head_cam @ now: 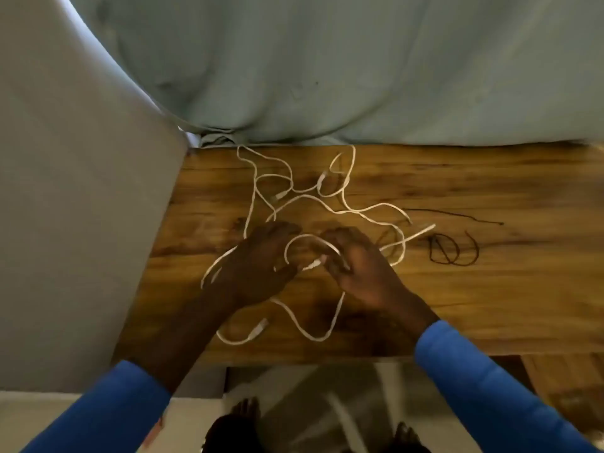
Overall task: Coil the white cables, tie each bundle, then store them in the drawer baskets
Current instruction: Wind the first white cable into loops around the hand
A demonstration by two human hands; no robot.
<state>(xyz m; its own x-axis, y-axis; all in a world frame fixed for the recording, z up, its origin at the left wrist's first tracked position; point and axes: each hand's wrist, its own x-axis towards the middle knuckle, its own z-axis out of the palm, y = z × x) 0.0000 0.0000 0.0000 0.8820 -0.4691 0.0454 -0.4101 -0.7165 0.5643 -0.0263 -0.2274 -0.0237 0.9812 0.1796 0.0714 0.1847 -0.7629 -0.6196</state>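
Note:
Several white cables [304,197] lie tangled on a wooden table [490,289]. My left hand [261,259] and my right hand [356,266] meet at the table's middle, both over one white cable. A small loop of that cable [307,238] arches between the hands, and its plug end [313,263] sits where the fingers meet. My right hand pinches the cable near the plug; my left hand curls round the loop's other side. The cable's tail [294,318] trails toward the near edge and ends in another plug [260,326].
Dark thin strings lie on the table to the right, one coiled [452,251], one stretched out [457,215]. A pale green cloth [327,76] hangs behind the table. A grey upholstered surface [65,207] borders the left side. My bare feet [248,413] show below the near edge.

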